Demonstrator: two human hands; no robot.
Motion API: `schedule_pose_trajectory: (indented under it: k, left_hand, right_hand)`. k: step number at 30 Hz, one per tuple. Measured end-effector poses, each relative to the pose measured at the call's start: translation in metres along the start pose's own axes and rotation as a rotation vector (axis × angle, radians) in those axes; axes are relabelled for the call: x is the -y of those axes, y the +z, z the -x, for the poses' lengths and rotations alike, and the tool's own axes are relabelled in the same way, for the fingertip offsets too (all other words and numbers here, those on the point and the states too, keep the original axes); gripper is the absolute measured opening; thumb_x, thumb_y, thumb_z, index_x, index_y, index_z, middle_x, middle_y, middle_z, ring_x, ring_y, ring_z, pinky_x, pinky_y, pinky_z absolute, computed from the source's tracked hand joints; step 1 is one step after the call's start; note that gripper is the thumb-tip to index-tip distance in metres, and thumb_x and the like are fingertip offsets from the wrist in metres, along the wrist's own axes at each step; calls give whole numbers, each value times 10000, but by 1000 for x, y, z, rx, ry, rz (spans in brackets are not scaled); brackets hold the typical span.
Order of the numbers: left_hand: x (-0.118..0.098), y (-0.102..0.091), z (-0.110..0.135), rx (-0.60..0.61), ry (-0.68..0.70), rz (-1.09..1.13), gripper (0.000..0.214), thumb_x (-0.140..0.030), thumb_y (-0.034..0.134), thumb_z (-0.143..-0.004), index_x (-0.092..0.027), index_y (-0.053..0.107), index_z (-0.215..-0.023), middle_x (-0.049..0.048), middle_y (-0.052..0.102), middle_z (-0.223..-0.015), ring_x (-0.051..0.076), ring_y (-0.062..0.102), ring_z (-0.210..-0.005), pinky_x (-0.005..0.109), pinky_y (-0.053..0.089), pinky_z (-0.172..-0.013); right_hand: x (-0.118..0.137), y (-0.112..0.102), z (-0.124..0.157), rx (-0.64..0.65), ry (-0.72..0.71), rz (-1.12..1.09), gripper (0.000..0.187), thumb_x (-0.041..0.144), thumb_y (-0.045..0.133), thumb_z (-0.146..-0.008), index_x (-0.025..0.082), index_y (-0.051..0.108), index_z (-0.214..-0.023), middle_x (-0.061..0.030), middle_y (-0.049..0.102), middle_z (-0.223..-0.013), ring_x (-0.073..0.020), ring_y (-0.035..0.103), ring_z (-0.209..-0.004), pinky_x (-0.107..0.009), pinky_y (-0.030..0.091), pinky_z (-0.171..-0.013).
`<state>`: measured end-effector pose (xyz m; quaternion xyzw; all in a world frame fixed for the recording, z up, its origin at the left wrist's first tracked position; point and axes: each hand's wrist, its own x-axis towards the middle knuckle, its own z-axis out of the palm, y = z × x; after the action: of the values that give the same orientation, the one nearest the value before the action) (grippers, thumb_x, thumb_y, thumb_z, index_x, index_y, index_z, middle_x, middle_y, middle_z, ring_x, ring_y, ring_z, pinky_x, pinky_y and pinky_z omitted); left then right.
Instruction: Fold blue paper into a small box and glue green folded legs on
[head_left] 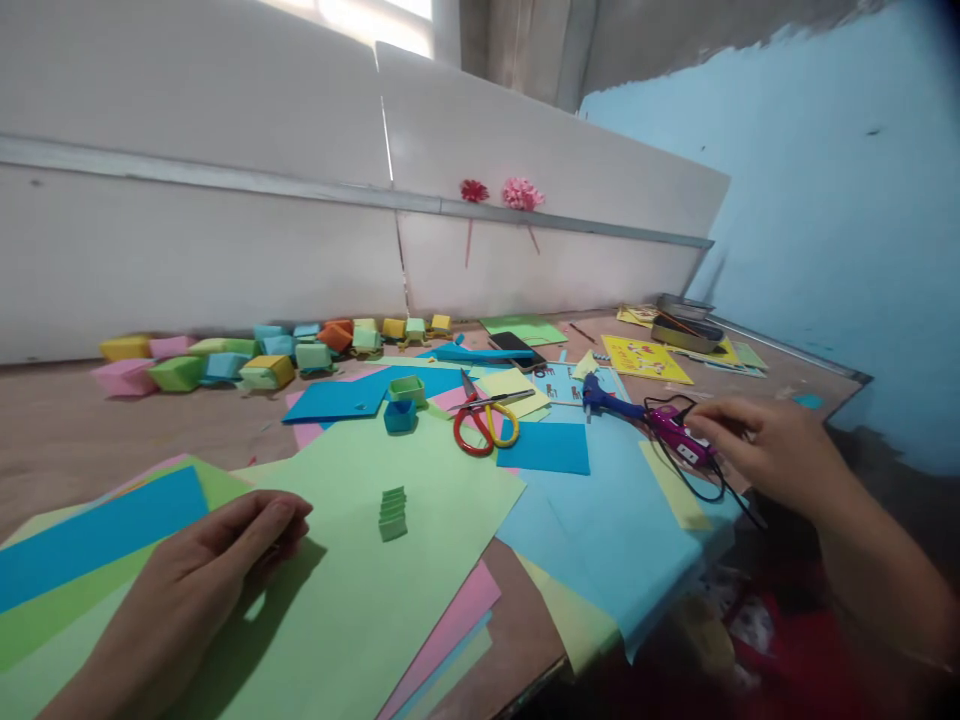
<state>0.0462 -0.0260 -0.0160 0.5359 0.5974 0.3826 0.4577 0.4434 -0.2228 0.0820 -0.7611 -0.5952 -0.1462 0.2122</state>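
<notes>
The left hand (240, 540) is at near left over a green sheet (337, 590), fingers curled. The right hand (780, 450) extends from the right, fingers bent beside a purple power strip (679, 435); whether either grips anything, I cannot tell.

Red flower (474, 190), pink flower (522, 193) against white panel (600, 180); dark slab (514, 342), perhaps phone.

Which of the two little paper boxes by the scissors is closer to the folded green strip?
The blue paper box. It sits just in front of the green paper box, on the side toward the folded green strip.
</notes>
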Motion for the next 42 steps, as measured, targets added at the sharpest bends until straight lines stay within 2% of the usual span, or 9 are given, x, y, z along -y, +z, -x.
schedule_pose_trajectory:
  k: [4, 9, 18, 21, 24, 30, 35, 39, 42]
  left_hand:
    - [0, -4, -5, 44, -175, 95, 586, -566, 809, -359, -230, 695, -826, 1, 724, -819, 191, 646, -825, 154, 506, -536]
    - [-4, -5, -6, 53, -180, 7, 637, -631, 789, -328, -224, 690, -807, 0, 718, -785, 191, 621, -807, 153, 471, -521]
    - [-6, -5, 5, 157, 11, -101, 562, -717, 677, -585, -191, 656, -782, 6, 663, -694, 159, 567, -706, 164, 429, -542]
    - [-4, -7, 5, 175, 89, -131, 518, -686, 648, -669, -184, 647, -794, 12, 651, -685, 152, 562, -664, 169, 424, -517]
    - [-2, -7, 3, 180, 183, -107, 452, -635, 626, -745, -187, 636, -802, 12, 621, -658, 157, 566, -605, 207, 457, -498]
    - [-1, -7, 2, 417, 324, 65, 523, -501, 769, -683, -207, 632, -1093, 104, 702, -1008, 258, 678, -899, 332, 580, -722]
    - [0, -10, -1, 602, 473, 188, 714, -422, 842, -609, -228, 602, -1253, 130, 689, -1172, 301, 652, -1060, 366, 562, -835]
    - [-2, -13, -2, 392, 648, -123, 109, -289, 706, -762, -199, 748, -807, 50, 749, -763, 191, 685, -683, 271, 536, -629]
    - [-4, -15, -1, 178, 824, -253, 94, -216, 655, -791, -211, 748, -806, 28, 752, -758, 169, 684, -673, 245, 523, -619]
  right_hand:
    - [-8, 30, 43, 241, -16, 92, 241, 347, 502, -889, 201, 686, -834, -57, 735, -800, -199, 671, -710, -279, 458, -632]
    - [14, 60, 63, 540, 211, 527, 144, 245, 562, -869, 193, 642, -760, -77, 705, -799, -248, 685, -745, -279, 401, -548]
    - [23, 74, 65, 445, 202, 602, 262, -20, 462, -774, 177, 632, -737, -110, 676, -791, -246, 671, -740, -292, 428, -567]
    - [16, 71, 70, 315, 223, 333, 218, 65, 482, -787, 176, 668, -807, -102, 703, -820, -243, 678, -744, -318, 480, -629]
    - [28, 59, 62, 256, 211, -228, 189, 289, 543, -845, 204, 700, -908, -78, 727, -906, -224, 680, -801, -322, 515, -727]
    - [93, 65, 1, 803, 158, -1101, 260, 386, 738, -734, 173, 713, -880, -43, 701, -794, -144, 622, -689, -242, 499, -642]
    - [149, 116, -48, 1084, -70, -1202, 227, 289, 731, -687, 143, 709, -860, -17, 682, -760, -102, 585, -652, -218, 483, -633]
    - [176, 143, -62, 981, -236, -1083, 174, 245, 639, -728, 140, 699, -854, -27, 683, -742, -123, 596, -656, -249, 491, -634]
    - [182, 148, -61, 806, -299, -1029, 184, 239, 635, -757, 144, 698, -902, -54, 690, -826, -155, 600, -743, -303, 490, -724]
